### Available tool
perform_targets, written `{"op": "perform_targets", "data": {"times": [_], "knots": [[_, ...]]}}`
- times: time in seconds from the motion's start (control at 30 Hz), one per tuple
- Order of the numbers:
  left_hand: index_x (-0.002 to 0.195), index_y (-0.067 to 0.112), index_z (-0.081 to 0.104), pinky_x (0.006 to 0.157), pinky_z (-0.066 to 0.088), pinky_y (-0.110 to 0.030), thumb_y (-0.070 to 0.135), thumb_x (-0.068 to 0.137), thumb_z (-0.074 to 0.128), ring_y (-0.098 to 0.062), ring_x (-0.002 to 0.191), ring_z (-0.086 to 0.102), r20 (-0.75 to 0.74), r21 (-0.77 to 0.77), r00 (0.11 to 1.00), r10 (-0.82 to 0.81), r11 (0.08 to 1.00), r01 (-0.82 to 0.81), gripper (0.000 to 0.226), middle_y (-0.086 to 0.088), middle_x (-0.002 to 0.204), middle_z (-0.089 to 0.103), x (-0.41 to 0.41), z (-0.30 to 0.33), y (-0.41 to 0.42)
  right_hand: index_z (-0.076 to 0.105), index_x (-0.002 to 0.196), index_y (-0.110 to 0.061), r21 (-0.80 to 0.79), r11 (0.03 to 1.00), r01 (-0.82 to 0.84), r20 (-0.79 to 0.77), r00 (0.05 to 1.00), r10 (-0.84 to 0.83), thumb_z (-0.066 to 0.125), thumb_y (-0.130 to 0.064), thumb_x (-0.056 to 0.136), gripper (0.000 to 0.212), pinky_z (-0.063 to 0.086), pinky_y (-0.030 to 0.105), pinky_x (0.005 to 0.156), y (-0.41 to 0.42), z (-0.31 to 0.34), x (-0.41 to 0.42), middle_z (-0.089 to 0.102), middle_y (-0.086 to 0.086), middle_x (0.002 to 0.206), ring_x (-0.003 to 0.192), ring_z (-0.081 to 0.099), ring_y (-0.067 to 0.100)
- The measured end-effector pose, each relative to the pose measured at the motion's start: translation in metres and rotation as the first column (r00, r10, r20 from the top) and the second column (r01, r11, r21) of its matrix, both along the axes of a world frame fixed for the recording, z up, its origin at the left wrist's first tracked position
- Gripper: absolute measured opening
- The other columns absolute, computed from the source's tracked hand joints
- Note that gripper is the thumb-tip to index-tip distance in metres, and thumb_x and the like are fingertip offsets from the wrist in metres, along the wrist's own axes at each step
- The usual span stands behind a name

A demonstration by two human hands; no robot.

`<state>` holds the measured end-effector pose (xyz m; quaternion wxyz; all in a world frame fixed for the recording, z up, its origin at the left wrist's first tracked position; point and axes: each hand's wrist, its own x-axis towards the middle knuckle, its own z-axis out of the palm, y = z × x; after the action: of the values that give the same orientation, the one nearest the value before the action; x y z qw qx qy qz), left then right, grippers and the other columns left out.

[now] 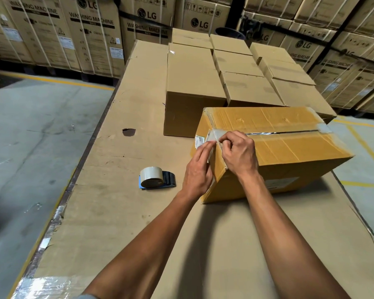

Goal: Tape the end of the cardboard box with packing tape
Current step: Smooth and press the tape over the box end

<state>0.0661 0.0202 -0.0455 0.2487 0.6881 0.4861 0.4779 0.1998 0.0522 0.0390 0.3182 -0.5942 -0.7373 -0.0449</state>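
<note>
1. Box (274,152) sits on cardboard-covered table (121,212), in front of stacked boxes (225,72).
2. L hand (198,171) flat on box's left end, fingers pressing tape strip (214,134) down; grips nothing.
3. R hand (239,153) curled at box's top-left corner, pinching tape edge.
4. Tape gun (154,178) lies left of box, untouched.
5. Risk: uneven rubbing may wrinkle tape or leave the corner lifted; seam may gape.

Cardboard-covered table (121,212) bearing tape dispenser (157,178), cardboard box (289,152), plain boxes (192,83).
</note>
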Motion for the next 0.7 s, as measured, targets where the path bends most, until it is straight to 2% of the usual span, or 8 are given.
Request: {"op": "perform_targets", "data": {"times": [0.13, 0.23, 0.27, 0.33, 0.43, 0.47, 0.57, 0.7], "knots": [[0.161, 0.016, 0.048, 0.113, 0.054, -0.038, 0.012, 0.087, 0.033, -0.025, 0.139, 0.057, -0.097, -0.062, 0.995, 0.006, 0.998, -0.013, 0.076, -0.006, 0.158, 0.053, -0.009, -0.028, -0.007, 0.075, 0.091, -0.005, -0.001, 0.988, 0.157, -0.013, 0.988, -0.157, 0.051, -0.010, 0.096, 0.025, 0.051, 0.030, 0.062, 0.003, -0.001, -0.008, 0.072, 0.010, 0.090, 0.078, 0.064, 0.022], [0.162, 0.021, 0.045, 0.102, 0.059, -0.051, 0.007, 0.085, 0.039, -0.029, 0.130, 0.062, -0.177, -0.119, 0.982, -0.060, 0.992, 0.039, 0.079, -0.004, 0.158, 0.052, -0.021, -0.037, -0.010, 0.074, 0.100, -0.006, -0.026, 0.979, 0.200, -0.007, 0.980, -0.200, 0.051, -0.013, 0.097, 0.024, 0.059, 0.037, 0.068, -0.001, 0.001, -0.007, 0.071, 0.010, 0.096, 0.084, 0.064, 0.023], [0.163, 0.021, 0.043, 0.102, 0.059, -0.052, 0.003, 0.084, 0.043, -0.030, 0.131, 0.061, -0.179, -0.117, 0.982, -0.062, 0.992, 0.041, 0.081, -0.004, 0.160, 0.050, -0.022, -0.033, -0.008, 0.073, 0.108, -0.007, -0.028, 0.982, 0.187, 0.015, 0.982, -0.187, 0.052, -0.013, 0.097, 0.025, 0.060, 0.039, 0.073, -0.001, 0.002, -0.005, 0.071, 0.010, 0.102, 0.091, 0.065, 0.024], [0.169, 0.020, 0.035, 0.114, 0.054, -0.045, -0.006, 0.084, 0.049, -0.029, 0.144, 0.054, -0.149, -0.076, 0.988, -0.033, 0.997, 0.021, 0.089, -0.003, 0.170, 0.040, -0.017, -0.019, -0.001, 0.070, 0.126, -0.013, -0.048, 0.996, 0.080, 0.077, 0.994, -0.076, 0.052, -0.010, 0.096, 0.034, 0.060, 0.040, 0.087, 0.000, 0.004, 0.000, 0.071, 0.008, 0.116, 0.106, 0.064, 0.025], [0.172, 0.017, 0.027, 0.127, 0.037, -0.033, -0.007, 0.089, 0.048, -0.025, 0.161, 0.036, -0.105, -0.012, 0.993, -0.053, 0.999, 0.052, 0.089, -0.004, 0.178, 0.028, -0.004, 0.003, 0.005, 0.071, 0.132, -0.016, -0.099, 0.993, -0.059, 0.085, 0.994, 0.067, 0.051, -0.004, 0.098, 0.041, 0.057, 0.041, 0.102, 0.003, 0.005, 0.001, 0.072, 0.006, 0.130, 0.119, 0.065, 0.023], [0.173, 0.017, 0.026, 0.127, 0.037, -0.033, -0.003, 0.090, 0.044, -0.024, 0.163, 0.034, -0.094, 0.000, 0.993, -0.068, 0.998, 0.068, 0.087, -0.004, 0.179, 0.026, -0.001, 0.005, 0.005, 0.072, 0.130, -0.015, -0.106, 0.993, -0.045, 0.072, 0.996, 0.053, 0.051, -0.004, 0.099, 0.040, 0.058, 0.041, 0.101, 0.004, 0.004, 0.001, 0.072, 0.006, 0.130, 0.118, 0.066, 0.023], [0.174, 0.017, 0.022, 0.126, 0.041, -0.034, 0.009, 0.086, 0.034, -0.020, 0.165, 0.029, -0.077, -0.011, 0.994, -0.081, 0.997, 0.081, 0.089, -0.001, 0.181, 0.023, 0.001, -0.009, -0.003, 0.074, 0.121, -0.012, -0.098, 0.994, 0.050, 0.043, 0.998, -0.046, 0.053, -0.004, 0.098, 0.032, 0.063, 0.042, 0.087, 0.004, 0.001, -0.002, 0.074, 0.008, 0.118, 0.104, 0.070, 0.026], [0.174, 0.020, 0.022, 0.114, 0.053, -0.049, 0.005, 0.082, 0.036, -0.028, 0.156, 0.044, -0.166, -0.091, 0.980, -0.114, 0.991, 0.100, 0.094, -0.001, 0.178, 0.030, -0.014, -0.049, -0.018, 0.074, 0.116, -0.008, -0.081, 0.991, 0.110, 0.047, 0.993, -0.106, 0.056, -0.005, 0.097, 0.026, 0.064, 0.043, 0.082, 0.006, 0.000, -0.003, 0.074, 0.010, 0.112, 0.099, 0.070, 0.027]]}}
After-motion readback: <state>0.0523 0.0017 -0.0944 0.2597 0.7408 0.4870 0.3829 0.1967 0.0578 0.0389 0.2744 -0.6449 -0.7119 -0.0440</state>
